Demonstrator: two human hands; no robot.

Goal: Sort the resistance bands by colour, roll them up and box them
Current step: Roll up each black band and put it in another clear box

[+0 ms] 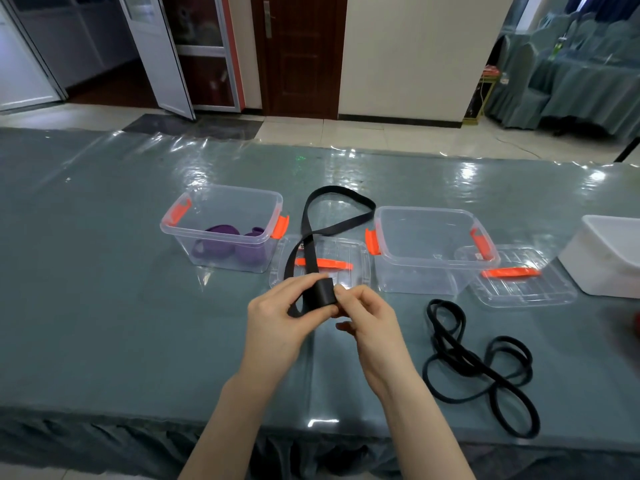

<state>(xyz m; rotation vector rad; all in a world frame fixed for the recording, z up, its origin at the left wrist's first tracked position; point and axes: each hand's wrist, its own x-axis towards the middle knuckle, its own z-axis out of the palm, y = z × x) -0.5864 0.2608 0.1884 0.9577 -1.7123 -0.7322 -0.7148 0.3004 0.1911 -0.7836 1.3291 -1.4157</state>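
I see a long table [104, 271] under a glossy teal cover, its near edge running across the bottom of the view with a pleated skirt below it. On its far right, a white tub [609, 258] is cut off by the frame edge. Left of that stands an empty clear box [433, 251] with orange latches, its lid [519, 278] lying flat just beside it on the right. Further left, a second clear box [221, 230] holds rolled purple bands [225, 244], with its own lid [346, 265] flat on the table between the two boxes. A tangle of loose black bands [485, 368] lies near the front edge on the right, apart from everything else. Both forearms reach in from below and meet over the middle of the table. My left hand [277, 323] pinches the rolled end of a wide black band [323, 292] between thumb and fingers; my right hand [370, 323] grips the same roll from the other side, fingers curled. The unrolled length loops away over the nearer lid towards the far edge. Bare tabletop lies to the left of my hands.
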